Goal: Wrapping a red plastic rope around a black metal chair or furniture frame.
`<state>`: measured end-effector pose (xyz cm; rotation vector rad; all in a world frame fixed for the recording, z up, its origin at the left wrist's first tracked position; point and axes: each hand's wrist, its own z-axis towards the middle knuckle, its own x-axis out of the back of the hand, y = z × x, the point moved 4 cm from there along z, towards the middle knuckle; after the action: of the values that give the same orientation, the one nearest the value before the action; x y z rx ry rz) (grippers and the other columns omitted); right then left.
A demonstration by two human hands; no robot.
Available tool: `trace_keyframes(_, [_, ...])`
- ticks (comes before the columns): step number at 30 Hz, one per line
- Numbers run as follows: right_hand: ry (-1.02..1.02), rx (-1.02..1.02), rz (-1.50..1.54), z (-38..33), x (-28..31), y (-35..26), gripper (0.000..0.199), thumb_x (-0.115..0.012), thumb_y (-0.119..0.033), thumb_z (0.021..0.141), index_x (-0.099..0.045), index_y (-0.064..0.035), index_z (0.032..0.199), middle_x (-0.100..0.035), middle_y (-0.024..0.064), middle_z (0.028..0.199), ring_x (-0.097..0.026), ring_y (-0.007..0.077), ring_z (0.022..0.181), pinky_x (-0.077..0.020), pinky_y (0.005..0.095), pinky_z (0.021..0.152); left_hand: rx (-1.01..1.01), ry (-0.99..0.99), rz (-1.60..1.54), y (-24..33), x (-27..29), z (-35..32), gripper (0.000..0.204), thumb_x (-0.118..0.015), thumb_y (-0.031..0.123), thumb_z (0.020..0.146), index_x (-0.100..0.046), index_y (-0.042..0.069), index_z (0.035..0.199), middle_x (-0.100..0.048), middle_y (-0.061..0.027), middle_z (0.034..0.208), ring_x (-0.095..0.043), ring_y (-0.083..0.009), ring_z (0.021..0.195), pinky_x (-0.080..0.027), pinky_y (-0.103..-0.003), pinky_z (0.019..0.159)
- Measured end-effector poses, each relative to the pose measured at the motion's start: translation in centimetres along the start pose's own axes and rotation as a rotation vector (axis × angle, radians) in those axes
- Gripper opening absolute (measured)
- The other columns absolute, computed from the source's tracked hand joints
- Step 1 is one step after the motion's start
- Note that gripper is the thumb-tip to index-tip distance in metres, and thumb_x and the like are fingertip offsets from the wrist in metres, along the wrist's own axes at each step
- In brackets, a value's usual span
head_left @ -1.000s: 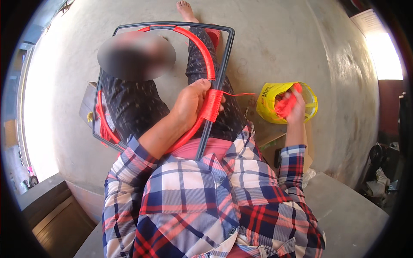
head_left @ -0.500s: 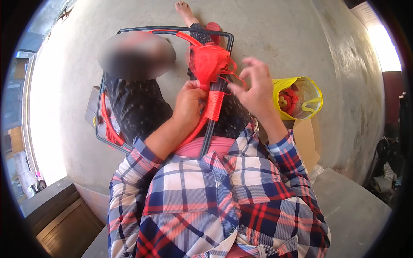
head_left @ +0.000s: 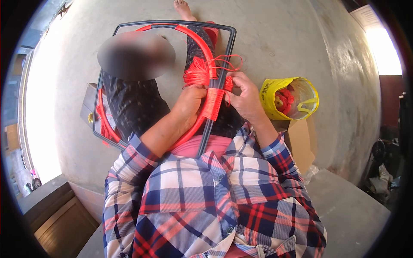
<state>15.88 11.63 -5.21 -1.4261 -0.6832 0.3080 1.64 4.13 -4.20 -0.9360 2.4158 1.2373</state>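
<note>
Currently, right grip (head_left: 247, 98) pinching red strands (head_left: 229, 83), left grip (head_left: 186, 105) curled beside red wrapping (head_left: 212, 105), hold unclear.

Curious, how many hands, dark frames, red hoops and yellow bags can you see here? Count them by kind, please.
Hands: 2, the left hand and the right hand
Dark frame: 1
Red hoop: 1
Yellow bag: 1
Total: 5
</note>
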Motion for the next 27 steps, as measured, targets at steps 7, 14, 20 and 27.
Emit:
trace_keyframes(7, [0.212, 0.104, 0.976, -3.0, 8.0, -0.9, 0.036, -0.061, -0.017, 0.063, -0.058, -0.0017, 0.096, -0.06, 0.0207, 0.112, -0.055, 0.031, 0.106, -0.0371, 0.0434, 0.102, 0.032, -0.048, -0.03, -0.7, 1.0, 1.0, 0.023, -0.037, -0.002, 0.088, -0.057, -0.002, 0.098, -0.064, -0.0121, 0.084, -0.064, -0.0187, 0.068, -0.055, -0.03, 0.065])
trace_keyframes(14, [-0.024, 0.294, 1.187, -6.0, 13.4, -2.5, 0.022, -0.056, -0.023, 0.077, -0.049, -0.0077, 0.091, -0.054, 0.0066, 0.084, -0.054, 0.0249, 0.08, -0.0413, 0.046, 0.091, -0.061, -0.04, -0.083, 1.2, -0.8, -0.9, 0.026, -0.036, 0.001, 0.091, -0.052, -0.001, 0.111, -0.064, -0.0114, 0.096, -0.066, -0.0167, 0.082, -0.056, -0.029, 0.073])
trace_keyframes(20, [0.288, 0.124, 1.247, -4.7, 13.8, 1.9, 0.021, -0.052, -0.012, 0.089, -0.054, -0.0012, 0.106, -0.056, 0.0053, 0.086, -0.054, 0.0181, 0.073, -0.0489, 0.0368, 0.076, -0.061, -0.119, -0.148, 0.9, -0.4, -0.6, 0.018, -0.042, 0.001, 0.092, -0.053, 0.0, 0.106, -0.065, -0.0107, 0.096, -0.066, -0.0161, 0.081, -0.056, -0.028, 0.073])
trace_keyframes(27, [0.001, -0.093, 0.362, -1.6, 0.1, -1.7, 0.016, -0.06, -0.007, 0.084, -0.055, -0.0036, 0.1, -0.06, 0.0055, 0.088, -0.059, 0.012, 0.068, -0.0497, 0.027, 0.065, -0.121, -0.107, -0.076, 0.3, 0.3, -0.5, 0.009, -0.053, -0.001, 0.09, -0.056, 0.001, 0.098, -0.066, -0.0094, 0.089, -0.066, -0.0147, 0.076, -0.056, -0.026, 0.072])
